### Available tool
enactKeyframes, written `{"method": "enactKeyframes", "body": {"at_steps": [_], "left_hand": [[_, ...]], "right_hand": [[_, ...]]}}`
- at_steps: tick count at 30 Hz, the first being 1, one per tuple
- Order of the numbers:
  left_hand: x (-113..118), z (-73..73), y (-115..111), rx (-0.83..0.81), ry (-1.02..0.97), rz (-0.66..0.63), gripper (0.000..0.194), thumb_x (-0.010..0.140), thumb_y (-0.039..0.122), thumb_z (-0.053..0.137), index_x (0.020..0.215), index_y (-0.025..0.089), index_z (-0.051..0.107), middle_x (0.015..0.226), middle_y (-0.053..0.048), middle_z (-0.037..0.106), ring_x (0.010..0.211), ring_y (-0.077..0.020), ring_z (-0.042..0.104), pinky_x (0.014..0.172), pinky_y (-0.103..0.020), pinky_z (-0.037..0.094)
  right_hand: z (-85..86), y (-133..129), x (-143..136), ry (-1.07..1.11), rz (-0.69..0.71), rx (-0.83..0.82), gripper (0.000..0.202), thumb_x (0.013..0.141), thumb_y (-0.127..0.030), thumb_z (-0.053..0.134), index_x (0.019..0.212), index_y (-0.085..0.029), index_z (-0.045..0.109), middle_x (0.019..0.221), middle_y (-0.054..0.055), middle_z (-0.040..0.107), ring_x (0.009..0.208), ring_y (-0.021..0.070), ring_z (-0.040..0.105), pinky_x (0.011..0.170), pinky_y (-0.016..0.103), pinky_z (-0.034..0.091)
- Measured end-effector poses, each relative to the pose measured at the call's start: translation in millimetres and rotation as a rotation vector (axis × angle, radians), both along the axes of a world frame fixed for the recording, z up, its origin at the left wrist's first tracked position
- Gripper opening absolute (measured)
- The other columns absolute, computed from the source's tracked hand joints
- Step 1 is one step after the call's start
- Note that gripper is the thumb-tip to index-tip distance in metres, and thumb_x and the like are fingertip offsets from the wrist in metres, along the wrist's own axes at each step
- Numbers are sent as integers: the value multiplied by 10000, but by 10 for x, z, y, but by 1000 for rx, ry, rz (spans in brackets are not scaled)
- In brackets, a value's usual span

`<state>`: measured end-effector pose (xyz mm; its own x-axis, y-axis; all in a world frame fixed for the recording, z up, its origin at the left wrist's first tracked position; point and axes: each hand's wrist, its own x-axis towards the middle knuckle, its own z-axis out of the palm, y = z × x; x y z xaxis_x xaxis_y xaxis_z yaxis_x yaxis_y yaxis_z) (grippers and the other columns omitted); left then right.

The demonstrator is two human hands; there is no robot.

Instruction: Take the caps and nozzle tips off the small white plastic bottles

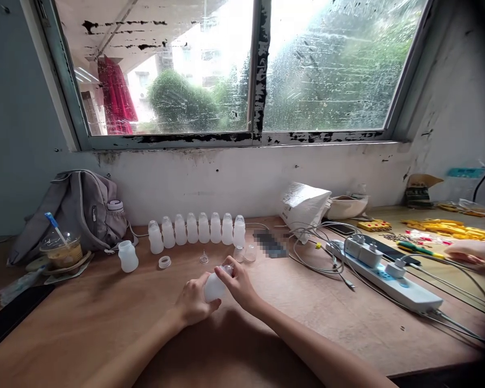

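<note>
We have eight capped bottles (203,229) standing upright in a row near the back edge of the surface (307,328), and as far as we can see these look finished, each with a clear dome over its top. A ninth, the held bottle (214,288), is off the surface's front edge side, in front of that row and toward us; our left grip (194,302) is wrapped around its body, while our right grip (239,283) is closed over its upper end. Those fingers hide most of the top, so we cannot tell how far its fitting has come; we judge it partly done. What seems left besides it is the open bottle (128,256), upright and without any top, apart from the row toward the surface's left edge. Loose parts lie between: a white ring (165,262) just in front of the row's left end, a clear teat (204,257) near the row's middle, and two clear domes (250,253) beside each other by its right end. By that count, we reckon most of the bottles are complete and two remain unfinished.
</note>
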<state>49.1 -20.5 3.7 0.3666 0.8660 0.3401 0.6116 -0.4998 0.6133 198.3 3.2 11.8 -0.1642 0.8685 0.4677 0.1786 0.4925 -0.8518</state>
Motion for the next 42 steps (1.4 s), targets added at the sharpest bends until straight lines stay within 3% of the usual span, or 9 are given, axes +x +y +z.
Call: {"method": "enactKeyframes", "body": {"at_steps": [4, 7, 9, 11, 15, 21, 28, 34, 42], "left_hand": [[51, 35, -11, -360, -375, -214, 225, 601, 233, 575, 796, 136, 518, 635, 1, 543, 546, -126, 484, 495, -229, 354], [62, 14, -14, -604, -613, -300, 234, 612, 235, 545, 808, 118, 494, 588, -4, 537, 475, -120, 482, 445, -232, 357], [29, 16, -8, -627, -720, -280, 272, 619, 257, 538, 846, 114, 495, 581, -6, 539, 461, -121, 488, 437, -232, 358], [-34, 40, 11, -598, -775, -265, 317, 611, 266, 544, 886, 114, 505, 592, -7, 543, 477, -120, 498, 457, -234, 366], [-150, 79, 78, -633, -750, -232, 375, 601, 280, 563, 934, 115, 512, 616, -15, 551, 495, -121, 502, 467, -239, 370], [-133, 11, 139, -654, -606, -211, 318, 601, 270, 595, 870, 113, 524, 595, -4, 543, 501, -123, 493, 462, -238, 358], [-77, 31, 110, -582, -514, -214, 221, 596, 254, 616, 737, 128, 501, 603, 9, 525, 554, -129, 496, 501, -238, 367], [-69, 51, 96, -621, -508, -211, 250, 585, 270, 625, 747, 130, 497, 620, 4, 534, 564, -138, 507, 516, -253, 385], [-102, 138, 66, -741, -548, -292, 366, 627, 360, 615, 889, 121, 524, 656, -18, 557, 561, -131, 513, 521, -250, 378]], "right_hand": [[72, -16, 24, 23, 106, -11, 284, 754, -423, 510, 648, -180, 407, 549, -48, 361, 498, 74, 351, 436, 195, 276], [92, 68, 74, 24, 275, -55, 252, 763, -432, 494, 825, -189, 470, 599, -42, 414, 519, 78, 378, 453, 194, 302], [57, 197, 137, 4, 310, -49, 334, 746, -439, 513, 978, -207, 449, 617, -46, 433, 517, 80, 387, 463, 197, 319], [-6, 345, 212, -47, 191, 16, 398, 710, -445, 554, 1010, -202, 456, 578, -57, 417, 494, 81, 370, 466, 205, 319], [-63, 491, 304, -67, 38, 24, 321, 723, -466, 527, 881, -187, 509, 537, -49, 422, 474, 88, 389, 442, 209, 325], [42, 369, 227, 105, 148, -112, 298, 755, -482, 474, 747, -184, 462, 488, -62, 406, 393, 65, 375, 357, 182, 283], [4, 406, 223, 163, 189, -171, 301, 723, -467, 524, 687, -169, 496, 471, -67, 396, 384, 56, 370, 351, 178, 263], [46, 365, 236, 99, 206, -146, 298, 708, -459, 544, 691, -161, 533, 503, -46, 443, 421, 68, 407, 357, 182, 281], [119, 333, 236, 230, 318, -187, 274, 728, -423, 542, 790, -161, 589, 570, -18, 480, 514, 86, 436, 465, 220, 367]]}}
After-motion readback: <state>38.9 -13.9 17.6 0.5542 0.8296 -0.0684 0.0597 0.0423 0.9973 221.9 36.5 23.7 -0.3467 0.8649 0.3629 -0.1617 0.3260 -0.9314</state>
